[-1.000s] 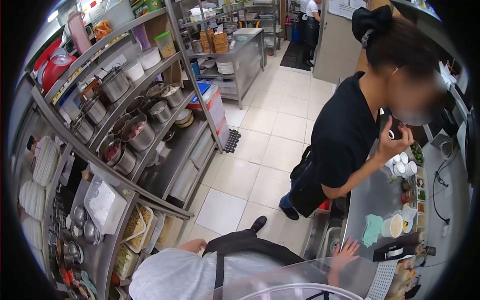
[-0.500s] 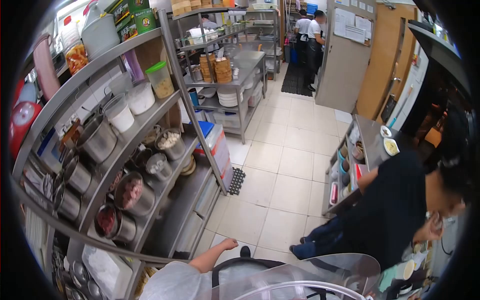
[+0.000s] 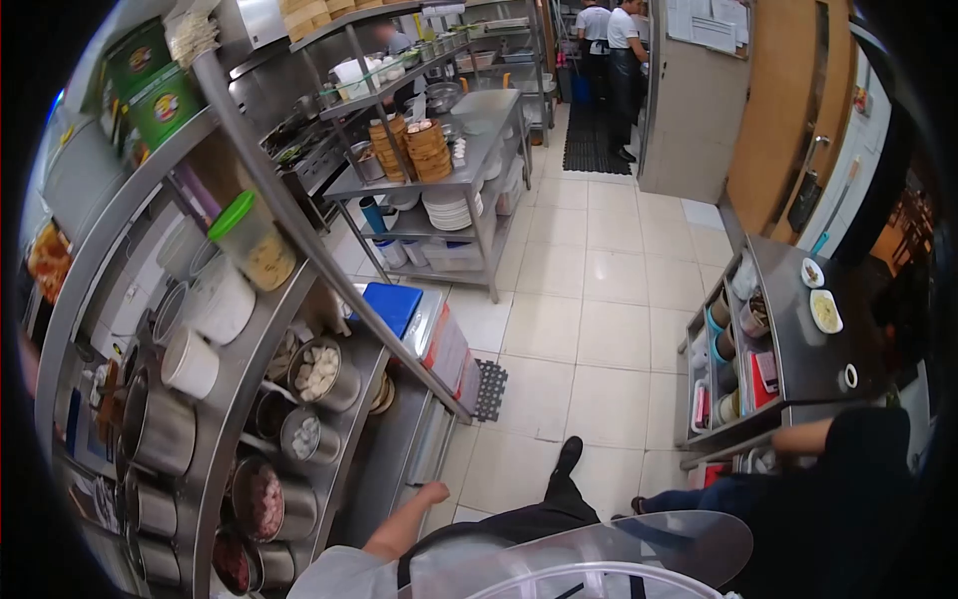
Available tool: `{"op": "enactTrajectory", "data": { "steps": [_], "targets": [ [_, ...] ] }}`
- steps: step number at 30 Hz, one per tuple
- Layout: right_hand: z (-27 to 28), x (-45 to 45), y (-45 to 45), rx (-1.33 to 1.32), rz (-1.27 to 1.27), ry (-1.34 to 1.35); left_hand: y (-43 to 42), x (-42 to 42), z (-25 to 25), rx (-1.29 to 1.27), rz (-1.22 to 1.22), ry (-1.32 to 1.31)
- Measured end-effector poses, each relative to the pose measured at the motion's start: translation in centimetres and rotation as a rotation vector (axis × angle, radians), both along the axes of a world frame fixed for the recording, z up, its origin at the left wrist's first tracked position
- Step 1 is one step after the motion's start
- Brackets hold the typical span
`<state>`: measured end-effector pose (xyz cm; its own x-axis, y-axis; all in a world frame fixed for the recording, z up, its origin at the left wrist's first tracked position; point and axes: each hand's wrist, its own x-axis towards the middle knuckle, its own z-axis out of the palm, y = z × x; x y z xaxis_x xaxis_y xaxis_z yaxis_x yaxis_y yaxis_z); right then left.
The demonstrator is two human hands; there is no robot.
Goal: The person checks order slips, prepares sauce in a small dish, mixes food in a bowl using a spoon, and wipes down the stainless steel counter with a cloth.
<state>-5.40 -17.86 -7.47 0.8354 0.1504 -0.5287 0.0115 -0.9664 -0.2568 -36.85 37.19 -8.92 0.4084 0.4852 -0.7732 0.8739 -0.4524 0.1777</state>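
Observation:
My left hand (image 3: 433, 493) hangs low in front of me, its fingers curled closed and nothing visible in it. It is nearest to the front edge of the steel shelf rack (image 3: 384, 364) and is not seen touching it. My right hand is out of view. On the rack's lower level stand metal pots, among them one with white pieces (image 3: 317, 371) and one with pink raw meat (image 3: 265, 499). Above them are white tubs (image 3: 222, 301) and a green-lidded clear container (image 3: 249, 240). A clear plastic visor (image 3: 689, 539) crosses the bottom of the view.
A person in dark clothes (image 3: 848, 479) is close on my right, beside a steel counter (image 3: 788, 290). Ahead, a tiled floor (image 3: 589, 265) runs between the counter and a steel table (image 3: 479, 130) with bamboo steamers (image 3: 429, 152). Two people (image 3: 627, 70) stand at the far end.
My view has moved forward and turned, and my foot has stepped ahead. The rack looms closer on the left. The person on the right now sits lower in view, exposing more of the counter.

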Motion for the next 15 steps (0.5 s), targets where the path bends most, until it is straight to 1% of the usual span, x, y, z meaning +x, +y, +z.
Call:
{"op": "enactTrajectory", "data": {
  "steps": [2,3,5,6,8,9,10,11,12,13,14,15],
  "targets": [
    [-2.7,3.1,3.4,0.017,0.063,0.099,0.7,3.6,0.2,-0.056,-0.169,-0.28],
    [-4.3,4.9,4.8,0.015,0.107,0.154,1.0,5.4,0.5,-0.05,-0.16,-0.282],
    [-6.8,9.0,7.4,0.002,0.191,0.257,0.9,9.0,2.2,-0.097,0.086,-0.208],
    [-7.8,11.1,8.6,-0.014,0.241,0.308,2.3,10.2,1.6,-0.093,0.099,-0.208],
    [-9.4,16.1,10.7,-0.062,0.386,0.409,4.2,11.3,0.4,-0.127,-0.121,-0.195],
    [-10.2,18.9,11.9,-0.075,0.48,0.436,4.0,14.1,5.9,-0.2,-0.155,-0.064],
    [-10.7,22.1,13.2,-0.082,0.571,0.452,6.6,13.7,1.5,-0.199,-0.202,-0.08],
    [-11.1,25.2,14.6,-0.069,0.611,0.429,9.0,13.7,-1.9,-0.197,-0.249,-0.095],
    [-10.6,28.0,15.9,0.246,0.372,0.063,10.0,15.6,-0.5,-0.049,-0.149,-0.086],
    [-10.1,31.2,17.7,0.275,0.285,0.016,11.0,17.5,0.8,0.091,-0.037,-0.085],
    [-8.8,34.3,19.9,0.301,0.192,-0.028,12.0,19.3,2.2,0.137,0.101,-0.112],
    [-7.8,36.9,21.8,0.336,0.188,-0.065,12.7,21.0,3.2,0.183,0.234,-0.136]
  ]
}}
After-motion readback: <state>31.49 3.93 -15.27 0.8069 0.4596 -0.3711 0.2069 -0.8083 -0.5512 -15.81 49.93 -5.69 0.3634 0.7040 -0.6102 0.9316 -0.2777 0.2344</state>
